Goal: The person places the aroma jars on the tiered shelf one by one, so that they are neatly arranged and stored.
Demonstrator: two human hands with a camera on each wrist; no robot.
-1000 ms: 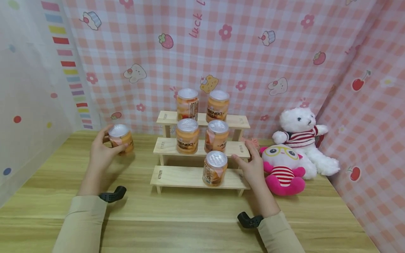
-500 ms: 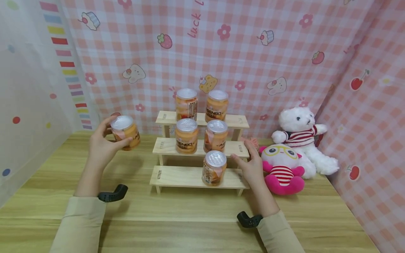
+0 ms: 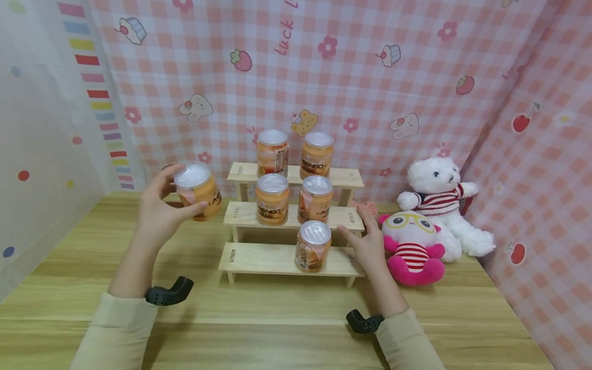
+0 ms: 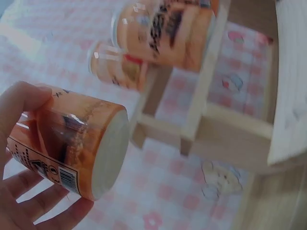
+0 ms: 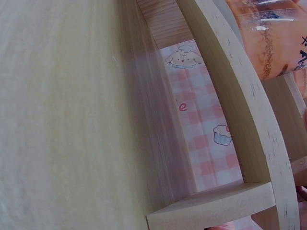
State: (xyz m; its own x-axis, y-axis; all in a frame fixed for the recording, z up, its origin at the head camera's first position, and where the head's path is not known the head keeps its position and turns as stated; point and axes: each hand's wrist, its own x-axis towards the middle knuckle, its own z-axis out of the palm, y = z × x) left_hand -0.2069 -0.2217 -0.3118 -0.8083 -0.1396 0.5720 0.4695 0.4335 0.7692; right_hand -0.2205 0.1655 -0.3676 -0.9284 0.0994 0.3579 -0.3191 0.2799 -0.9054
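Note:
My left hand grips an orange-labelled can with a silvery lid, thumb on one side and fingers behind, held above the table left of the rack. In the left wrist view the pale base of this can faces the rack. A three-step wooden rack carries more such cans: two on top, two in the middle and one can on the right of the bottom step. At the rack's right end, my right hand has thumb and fingers spread, apparently touching the middle step; contact is unclear.
A pink-and-white plush toy and a white teddy bear sit right of the rack, close to my right hand. Behind everything hangs a checked pink cloth. The wooden table extends in front.
My left hand has lifted the can off the table and carried it rightward, closer to the rack. The right hand, rack and other cans stay in place.

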